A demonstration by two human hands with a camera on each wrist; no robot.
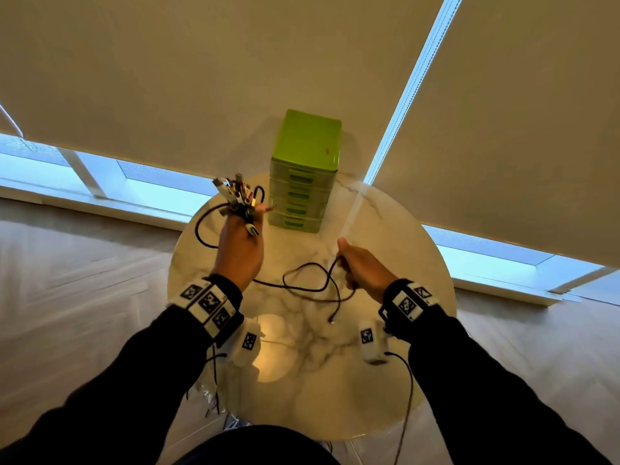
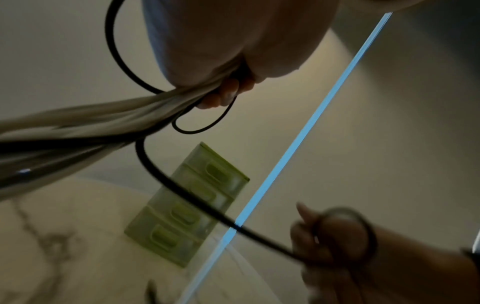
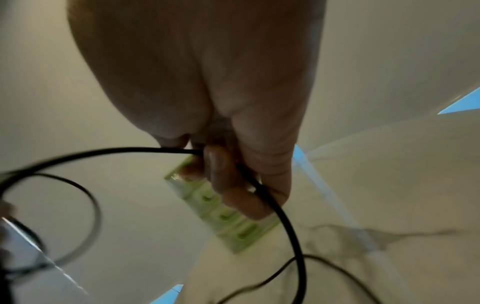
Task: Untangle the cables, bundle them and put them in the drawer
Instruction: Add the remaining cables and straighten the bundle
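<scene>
Left hand: The left hand (image 1: 239, 245) is raised above the table, fingers curled tight round a bunch of cables (image 1: 236, 196), their connector ends fanning out above the fist. In the left wrist view pale and dark strands run together out of the grip.
Right hand: The right hand (image 1: 360, 268) is closed round a single black cable (image 1: 303, 285), thumb up; the right wrist view shows the cord passing under the curled fingers (image 3: 221, 174).
Black cable: It sags from the left fist to the right in loose, crossing loops over the marble table (image 1: 385, 236), one free end lying near the table's middle.
Drawer unit: The green drawer unit (image 1: 303, 172) stands at the far edge of the table, all drawers appearing closed, well apart from both hands.
Stage: Judged to be untangling; nothing is bundled or stowed yet.
Risk: Pulling the right hand away could cinch the crossing loops into a knot, or drag strands from the left-hand bunch. The free end may snag.
</scene>
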